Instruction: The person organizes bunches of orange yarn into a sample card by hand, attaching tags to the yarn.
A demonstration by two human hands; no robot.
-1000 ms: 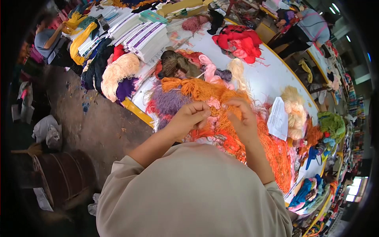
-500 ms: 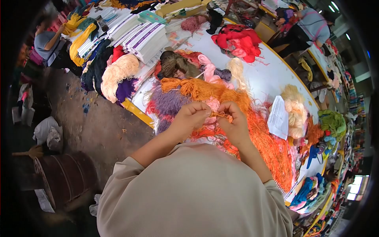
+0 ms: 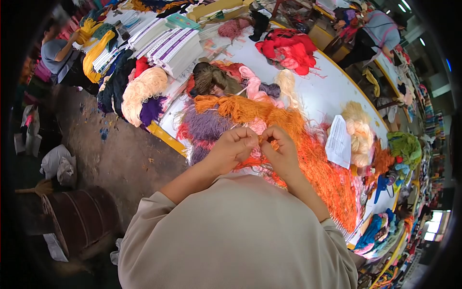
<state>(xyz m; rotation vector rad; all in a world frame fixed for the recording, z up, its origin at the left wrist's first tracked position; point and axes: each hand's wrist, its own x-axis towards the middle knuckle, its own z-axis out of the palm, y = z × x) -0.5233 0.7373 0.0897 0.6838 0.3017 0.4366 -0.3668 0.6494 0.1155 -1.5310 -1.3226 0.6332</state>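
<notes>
Close together above the heap, my left hand (image 3: 235,148) and my right hand (image 3: 280,150) are both closed in a pinch. A small bit of orange yarn (image 3: 261,140) runs between their fingertips; the fingers partly hide it. Beneath and to the right of my hands spreads a tangled pile of bright orange yarn (image 3: 329,185). Golden-orange yarn (image 3: 233,108) lies just beyond, with fuzzy purple yarn (image 3: 207,126) on the left. Some pink yarn (image 3: 257,126) shows behind my fingertips.
A printed paper sheet (image 3: 339,143) leans beside cream skeins (image 3: 360,137) on the right. Red yarn (image 3: 288,50) lies farther back. Stacked white cards with purple stripes (image 3: 175,45) stand at the far left of the table. One person (image 3: 60,53) works at left, another (image 3: 380,33) at right.
My fingertips have drawn slightly closer together, and less of the orange yarn between them shows. The right fingers have shifted a little to the left.
</notes>
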